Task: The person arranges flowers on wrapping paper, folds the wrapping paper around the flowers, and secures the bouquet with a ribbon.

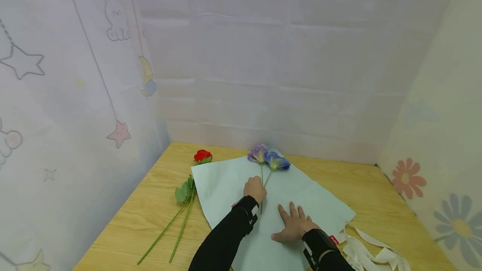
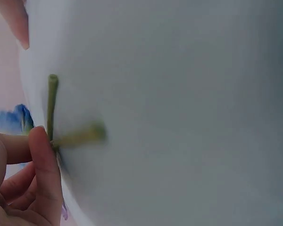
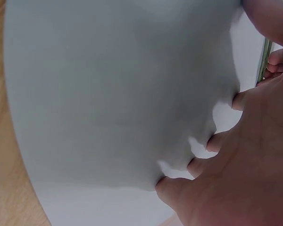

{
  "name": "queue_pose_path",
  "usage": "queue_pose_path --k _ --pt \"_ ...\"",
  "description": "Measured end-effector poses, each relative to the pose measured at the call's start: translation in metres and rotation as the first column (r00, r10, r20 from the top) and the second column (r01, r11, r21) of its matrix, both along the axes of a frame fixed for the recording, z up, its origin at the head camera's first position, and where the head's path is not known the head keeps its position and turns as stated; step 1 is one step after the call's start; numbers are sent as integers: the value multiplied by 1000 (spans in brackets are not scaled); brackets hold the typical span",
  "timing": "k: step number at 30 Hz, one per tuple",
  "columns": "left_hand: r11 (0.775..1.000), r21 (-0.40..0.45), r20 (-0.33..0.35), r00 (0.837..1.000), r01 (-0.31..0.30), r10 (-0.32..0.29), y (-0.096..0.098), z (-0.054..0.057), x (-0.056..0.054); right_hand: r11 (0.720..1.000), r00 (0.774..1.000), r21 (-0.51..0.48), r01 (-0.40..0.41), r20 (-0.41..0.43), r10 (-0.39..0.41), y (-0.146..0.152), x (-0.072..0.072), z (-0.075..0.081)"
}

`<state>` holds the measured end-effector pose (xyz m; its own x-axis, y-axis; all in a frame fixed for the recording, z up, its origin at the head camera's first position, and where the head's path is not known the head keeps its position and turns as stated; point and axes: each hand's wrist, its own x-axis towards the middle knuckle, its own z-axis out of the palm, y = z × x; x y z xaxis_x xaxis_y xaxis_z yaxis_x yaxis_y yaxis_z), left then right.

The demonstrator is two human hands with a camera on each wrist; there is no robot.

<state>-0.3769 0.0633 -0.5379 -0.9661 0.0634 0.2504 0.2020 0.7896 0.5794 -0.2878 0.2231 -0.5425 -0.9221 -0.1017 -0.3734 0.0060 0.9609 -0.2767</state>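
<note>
My left hand (image 1: 255, 189) pinches the thin green stems of a purple flower (image 1: 258, 154) and a blue flower (image 1: 278, 161). Both blooms lie at the far edge of a pale blue-green sheet of wrapping paper (image 1: 222, 185). In the left wrist view, two cut stem ends (image 2: 52, 94) stick out past the thumb and fingertips, crossing each other. My right hand (image 1: 295, 224) is spread on the paper, right of the stems. Up close in the right wrist view, its fingers (image 3: 174, 188) press on the sheet with nothing held.
Left of the paper, a red rose (image 1: 203, 156) and green stems with leaves (image 1: 183, 193) lie on the wooden table (image 1: 124, 229), partly under the sheet's edge. A loose heap of cream ribbon (image 1: 370, 254) sits at the right front. Fabric walls (image 1: 286, 66) enclose the table's back and sides.
</note>
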Motion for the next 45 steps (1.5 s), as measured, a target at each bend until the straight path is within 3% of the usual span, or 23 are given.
queue_pose_path --k 4,7,9,12,18,24,27,30,34,37,40,42,44,45 --pt "997 69 7 1000 -27 26 -9 1 -2 999 1000 -24 -23 -15 23 -3 -2 -1" --pt "989 143 78 997 -28 17 -19 4 -3 999 999 -27 -41 -22 40 -8 -2 2" --pt "983 181 121 993 -23 1 -28 10 -4 999 998 -17 -52 -26 51 -10 -2 3" --pt "985 172 126 992 -10 -12 -44 25 -7 999 998 -7 -53 -33 53 -10 -5 5" --pt "995 57 89 993 -85 80 -90 65 -17 998 998 -32 -60 -38 59 -2 -4 13" --pt "980 147 -18 991 -131 136 -147 93 -29 996 996 -29 -83 -31 82 -3 8 39" --pt "974 172 -67 985 -147 161 -176 101 -28 996 996 -30 -85 -33 84 -3 10 41" --pt "975 141 -15 984 -172 176 -203 107 -19 995 995 -38 -95 -21 94 -4 12 42" --pt "983 99 133 981 -155 141 -231 110 -7 995 995 -32 -99 -22 98 0 7 35" --pt "993 78 285 956 -89 63 -240 109 0 995 995 -37 -90 -38 89 7 0 27" --pt "998 60 442 897 -26 -3 -241 104 8 995 996 -65 -81 -41 79 9 -2 21" --pt "998 55 512 859 -11 -19 -238 98 12 994 996 -76 -82 -34 79 9 -1 18" --pt "1000 22 530 848 -22 7 -237 89 14 993 996 -79 -82 -27 80 6 0 16" --pt "1000 -5 524 852 -26 25 -237 84 15 993 996 -80 -84 -22 82 5 0 15"
